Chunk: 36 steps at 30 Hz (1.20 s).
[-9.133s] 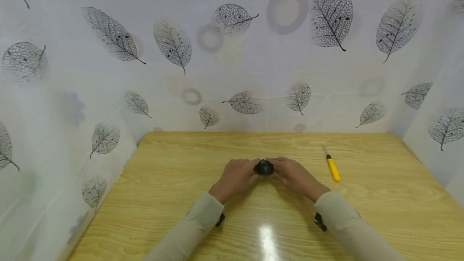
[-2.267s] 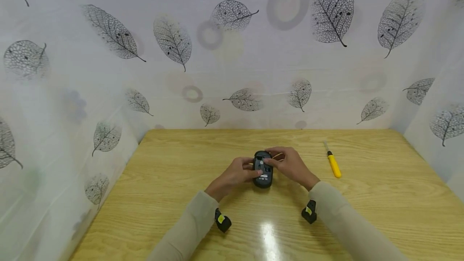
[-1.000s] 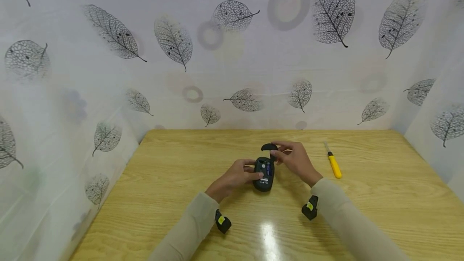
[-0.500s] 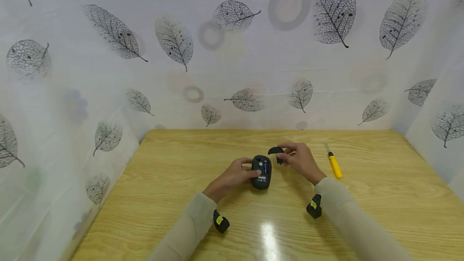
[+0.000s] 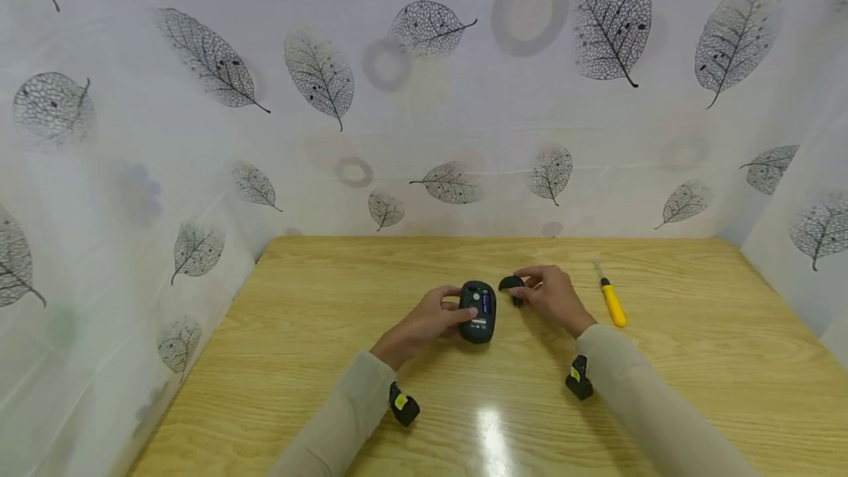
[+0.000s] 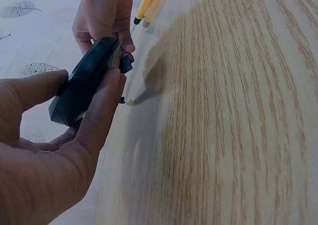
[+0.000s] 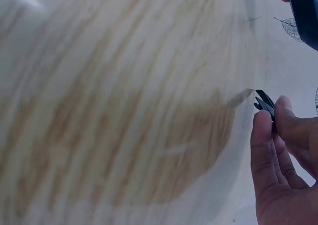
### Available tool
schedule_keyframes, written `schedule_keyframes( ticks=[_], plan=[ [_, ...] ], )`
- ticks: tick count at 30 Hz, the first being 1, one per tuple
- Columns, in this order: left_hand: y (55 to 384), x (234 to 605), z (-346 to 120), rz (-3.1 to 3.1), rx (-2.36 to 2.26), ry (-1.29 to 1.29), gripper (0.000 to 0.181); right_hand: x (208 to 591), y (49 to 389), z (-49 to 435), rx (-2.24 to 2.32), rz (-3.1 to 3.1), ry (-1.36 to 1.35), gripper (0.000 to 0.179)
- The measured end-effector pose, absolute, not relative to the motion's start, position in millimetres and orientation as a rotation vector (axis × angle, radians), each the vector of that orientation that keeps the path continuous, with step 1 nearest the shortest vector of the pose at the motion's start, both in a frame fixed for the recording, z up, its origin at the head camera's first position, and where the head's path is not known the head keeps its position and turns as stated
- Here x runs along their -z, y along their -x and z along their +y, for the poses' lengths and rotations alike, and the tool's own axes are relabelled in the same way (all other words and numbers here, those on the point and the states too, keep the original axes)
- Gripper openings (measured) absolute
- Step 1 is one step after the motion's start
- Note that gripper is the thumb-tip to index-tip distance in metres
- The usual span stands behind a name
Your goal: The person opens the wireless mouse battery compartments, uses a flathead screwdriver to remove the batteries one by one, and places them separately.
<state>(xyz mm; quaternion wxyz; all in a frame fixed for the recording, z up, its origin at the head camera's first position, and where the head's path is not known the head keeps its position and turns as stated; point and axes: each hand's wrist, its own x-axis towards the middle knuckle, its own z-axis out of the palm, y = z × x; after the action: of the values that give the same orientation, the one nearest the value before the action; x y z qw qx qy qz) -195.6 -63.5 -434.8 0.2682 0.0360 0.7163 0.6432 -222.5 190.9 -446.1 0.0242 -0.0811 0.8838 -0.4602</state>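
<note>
A black computer mouse (image 5: 478, 330) is held underside-up by my left hand (image 5: 430, 319), thumb across its base and fingers along its side. A blue battery (image 5: 486, 303) shows in its uncovered compartment. My right hand (image 5: 555, 299) pinches the black battery cover (image 5: 511, 283) between thumb and fingers, just right of the mouse. In the left wrist view the mouse (image 6: 82, 83) appears edge-on between thumb and fingers. The right wrist view shows the cover (image 7: 265, 103) at the fingertips, its small hooked tab standing out.
A screwdriver (image 5: 612, 304) with a yellow handle lies right of my right hand, its blade toward the back. The wooden table (image 5: 318, 300) meets a leaf-patterned curtain (image 5: 437, 131) at its back edge. A wrist camera (image 5: 403, 405) hangs under the left sleeve.
The battery cover has come off the mouse in my right hand and moved right and down, baring the battery. Earlier both hands gripped the mouse. My left hand has kept hold of it.
</note>
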Motion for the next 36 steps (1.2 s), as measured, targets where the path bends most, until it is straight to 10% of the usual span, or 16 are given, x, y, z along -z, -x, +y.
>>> schedule_keyframes(
  ticks=[36],
  plan=[
    [191.9,435.5,-69.1,1.908,-1.765,-0.160,0.063,452.9,237.4,192.4,1.105,2.938,0.337,0.029]
  ],
)
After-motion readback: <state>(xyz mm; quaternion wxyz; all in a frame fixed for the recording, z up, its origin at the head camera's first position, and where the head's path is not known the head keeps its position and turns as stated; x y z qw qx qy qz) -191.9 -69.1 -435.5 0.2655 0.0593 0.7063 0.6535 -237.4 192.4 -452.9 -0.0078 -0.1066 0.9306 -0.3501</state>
